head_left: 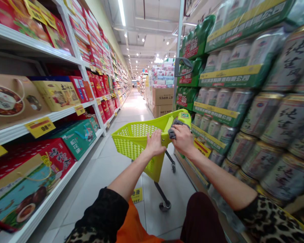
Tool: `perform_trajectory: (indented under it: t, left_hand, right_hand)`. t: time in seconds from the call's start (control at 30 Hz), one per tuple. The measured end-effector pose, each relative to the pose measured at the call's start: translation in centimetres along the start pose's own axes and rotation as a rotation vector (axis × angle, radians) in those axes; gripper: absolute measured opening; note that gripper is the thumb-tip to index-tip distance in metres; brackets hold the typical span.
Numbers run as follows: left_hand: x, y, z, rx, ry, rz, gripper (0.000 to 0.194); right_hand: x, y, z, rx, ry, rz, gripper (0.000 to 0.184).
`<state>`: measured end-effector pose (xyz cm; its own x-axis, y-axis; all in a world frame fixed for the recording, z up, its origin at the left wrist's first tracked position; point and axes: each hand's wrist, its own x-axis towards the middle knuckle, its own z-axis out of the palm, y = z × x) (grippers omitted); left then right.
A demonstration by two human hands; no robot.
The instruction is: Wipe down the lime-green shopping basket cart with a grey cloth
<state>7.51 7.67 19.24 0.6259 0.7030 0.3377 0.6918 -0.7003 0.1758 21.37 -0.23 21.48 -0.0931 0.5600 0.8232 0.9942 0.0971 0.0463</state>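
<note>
A lime-green plastic shopping cart (139, 145) with a perforated basket rolls on small castors in front of me. My left hand (155, 143) grips the top of its rim. My right hand (183, 140) presses a grey cloth (172, 133) onto the cart's handle near the far right corner, and the cloth is partly covered by my fingers. The lower castors show beneath the basket, while the inside of the basket is mostly out of sight.
White shelves (53, 116) of boxed gift packs with yellow price tags run along the left. Shrink-wrapped stacks of large cans (268, 114) rise close on the right. Cardboard cartons (162, 101) stand farther down the tiled aisle (116, 168), and a yellow floor sign (137, 195) lies underfoot.
</note>
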Motion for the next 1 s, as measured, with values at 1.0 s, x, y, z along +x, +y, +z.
perform_trajectory:
  t: [1.0]
  left_hand:
    - [-2.0,-8.7,3.6,0.187,-0.152,-0.152,0.086]
  right_hand:
    - [-0.2,2.2,6.3,-0.156,-0.267,-0.061,0.033]
